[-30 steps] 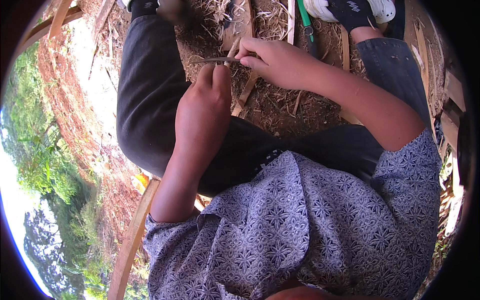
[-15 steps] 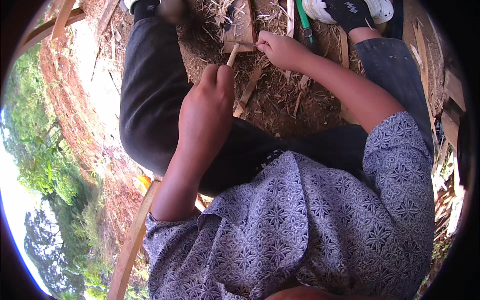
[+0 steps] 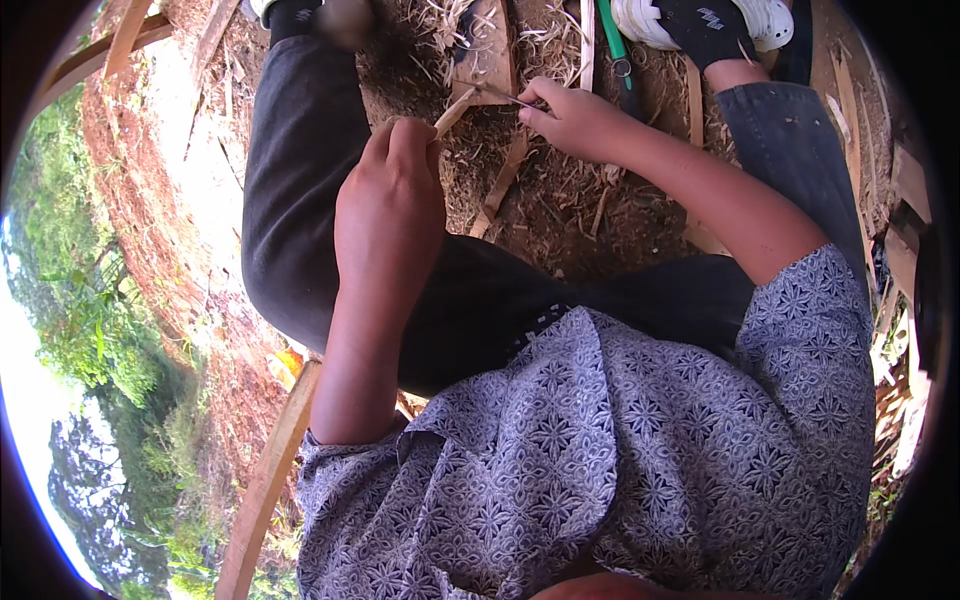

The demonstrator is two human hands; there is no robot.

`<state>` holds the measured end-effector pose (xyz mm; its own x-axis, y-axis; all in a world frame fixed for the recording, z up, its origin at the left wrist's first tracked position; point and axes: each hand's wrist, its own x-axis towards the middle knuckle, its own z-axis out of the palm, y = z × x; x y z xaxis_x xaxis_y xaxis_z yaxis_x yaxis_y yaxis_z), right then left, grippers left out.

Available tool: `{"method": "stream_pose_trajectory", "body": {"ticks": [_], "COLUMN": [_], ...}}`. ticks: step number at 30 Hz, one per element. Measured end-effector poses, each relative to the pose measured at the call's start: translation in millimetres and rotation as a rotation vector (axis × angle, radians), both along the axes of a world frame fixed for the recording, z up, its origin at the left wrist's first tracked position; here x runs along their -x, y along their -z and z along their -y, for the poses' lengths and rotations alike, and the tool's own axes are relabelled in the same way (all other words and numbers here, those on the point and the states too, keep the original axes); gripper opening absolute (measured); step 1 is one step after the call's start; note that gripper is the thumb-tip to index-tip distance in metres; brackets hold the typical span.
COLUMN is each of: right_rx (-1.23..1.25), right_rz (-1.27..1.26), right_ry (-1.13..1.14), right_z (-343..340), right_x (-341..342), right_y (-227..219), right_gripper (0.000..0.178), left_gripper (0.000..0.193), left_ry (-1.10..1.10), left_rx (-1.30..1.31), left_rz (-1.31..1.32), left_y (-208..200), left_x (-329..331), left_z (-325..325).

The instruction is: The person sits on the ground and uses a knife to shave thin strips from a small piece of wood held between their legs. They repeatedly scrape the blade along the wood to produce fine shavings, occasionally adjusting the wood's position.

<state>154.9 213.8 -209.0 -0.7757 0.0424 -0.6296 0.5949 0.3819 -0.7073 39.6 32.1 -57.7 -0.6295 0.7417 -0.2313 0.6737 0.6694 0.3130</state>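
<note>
In the head view, the left hand (image 3: 390,195), at upper centre-left of the frame, curls in a fist around a pale wooden stick (image 3: 455,113), which slants out toward the top centre. The right hand (image 3: 572,118), at upper centre, pinches one end of a thin blade (image 3: 502,95) between thumb and fingers; the blade reaches left to the stick's tip, though whether they touch cannot be told. Above them lies a flat board (image 3: 489,50), with a green strip (image 3: 611,38) to its right.
</note>
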Motion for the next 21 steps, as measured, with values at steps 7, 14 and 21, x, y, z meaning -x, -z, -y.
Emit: {"method": "stream_pose_trajectory", "body": {"ticks": [7,14,21], "right_rx": [0.216,0.159,0.059], "right_rz": [-0.425,-0.283,-0.198], "right_ry": [0.113,0.156,0.207], "right_z": [24.9,30.3,28.0], "right_x": [-0.1,-0.4,0.7], "right_y": [-55.4,-64.5,-41.2], "right_gripper": [0.034,0.030,0.024], "left_gripper": [0.015,0.013,0.009], "left_ry": [-0.029,-0.008,0.068], "left_rx": [-0.037,-0.056,-0.013], "left_rz": [-0.034,0.031,0.054], "left_y": [-2.1,0.8,0.5], "left_x": [-3.4,-9.8,-9.5], "left_z": [-0.4,2.1,-4.4]}}
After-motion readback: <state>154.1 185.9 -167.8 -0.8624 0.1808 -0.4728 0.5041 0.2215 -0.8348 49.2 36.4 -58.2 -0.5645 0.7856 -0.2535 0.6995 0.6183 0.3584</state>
